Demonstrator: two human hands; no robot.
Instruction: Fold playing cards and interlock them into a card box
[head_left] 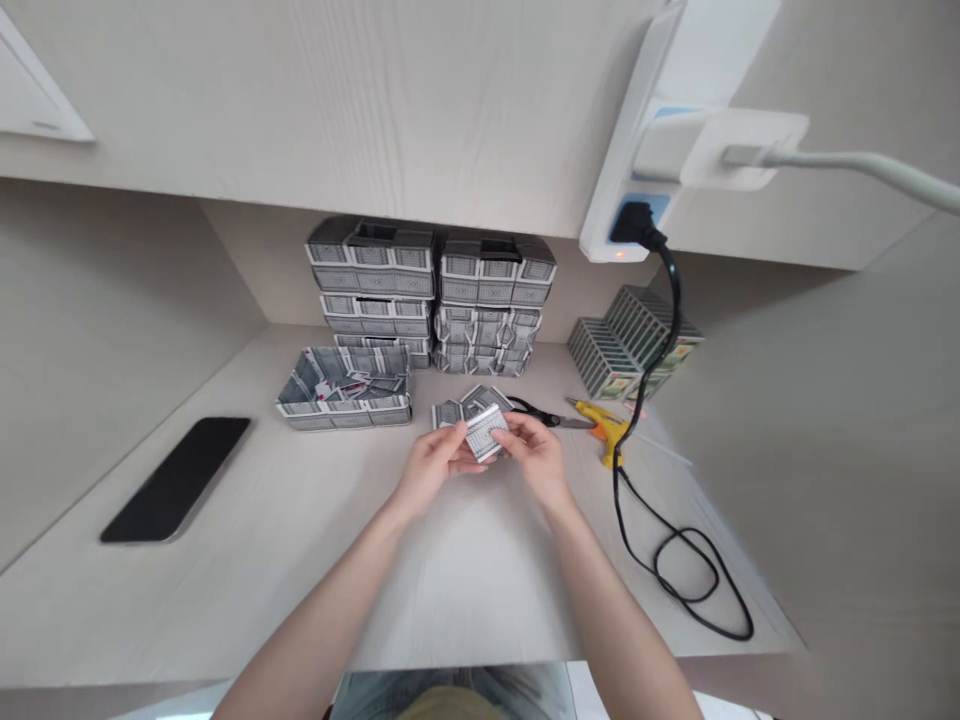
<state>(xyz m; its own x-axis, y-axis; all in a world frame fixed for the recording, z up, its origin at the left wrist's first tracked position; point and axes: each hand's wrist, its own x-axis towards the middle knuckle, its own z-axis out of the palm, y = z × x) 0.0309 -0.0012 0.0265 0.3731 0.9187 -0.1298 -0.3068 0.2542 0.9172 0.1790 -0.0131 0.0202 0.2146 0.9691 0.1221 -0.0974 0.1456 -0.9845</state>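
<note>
Between my two hands, above the middle of the desk, is a small grey patterned card piece (486, 432) with a white edge. The fingers and thumb of my left hand (441, 458) pinch its left side. My right hand (534, 450) grips its right side, thumb on top. Just behind it, more grey patterned pieces (447, 413) lie on the desk, partly hidden by the held one. Black-handled scissors (551, 418) lie beyond my right hand. An open box of patterned cards (345, 408) stands to the left with loose folded pieces inside.
Stacked card boxes (491, 280) stand at the back, beside green card packs (607, 355). A yellow glue gun (609, 430) lies right, its black cable (675, 590) looping forward from the power strip (630, 150). A phone (180, 480) lies left on the desk (300, 580).
</note>
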